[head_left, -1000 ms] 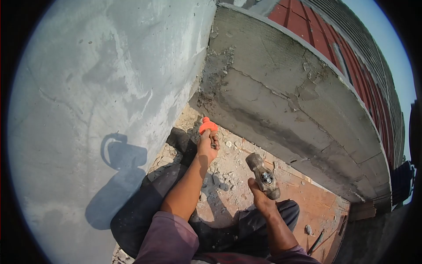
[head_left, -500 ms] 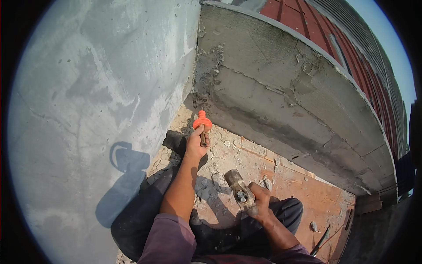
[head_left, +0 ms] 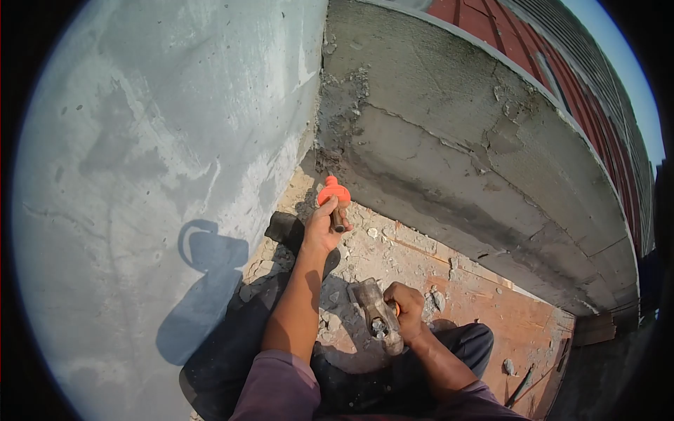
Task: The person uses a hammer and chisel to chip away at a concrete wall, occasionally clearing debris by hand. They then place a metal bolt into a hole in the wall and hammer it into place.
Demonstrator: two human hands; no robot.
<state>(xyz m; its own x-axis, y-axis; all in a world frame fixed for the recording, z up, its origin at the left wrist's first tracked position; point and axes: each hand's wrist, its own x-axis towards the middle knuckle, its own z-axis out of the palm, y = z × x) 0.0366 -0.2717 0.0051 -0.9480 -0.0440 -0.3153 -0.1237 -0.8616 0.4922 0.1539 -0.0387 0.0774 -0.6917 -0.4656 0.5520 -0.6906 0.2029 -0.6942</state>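
Here we sit low on a wooden floor board (head_left: 491, 295), our dark trouser legs (head_left: 232, 344) folded under us and our purple sleeves (head_left: 281, 386) at the near edge of the view. Nearest to us, our right hand (head_left: 406, 309) is clamped around the handle of a club hammer (head_left: 375, 316), fingers wrapped tight; the worn steel head lies roughly level above the board's near part, its striking face turned toward the corner ahead. An orange bit of the handle shows just at our fingers. Scattered beneath and beside the hammer lie concrete chips (head_left: 351, 274), pale dust and small lumps spread over the board's left part.

Farther out, our left hand (head_left: 324, 228) is closed around a cold chisel (head_left: 335, 207), gripping the steel shank just behind its orange hand guard. The guard sits above our thumb, and the chisel's working end points into the corner where the board meets the two walls; whether the tip touches the concrete we cannot tell. The two hands are well apart, the hammer not touching the chisel.

On the left rises a smooth grey plastered wall (head_left: 161, 140), carrying the shadow of our head. On the right runs a rough concrete parapet (head_left: 456, 133), cracked and broken at its lower left end. Beyond its top edge show a red ribbed roof (head_left: 491, 21) and sky.
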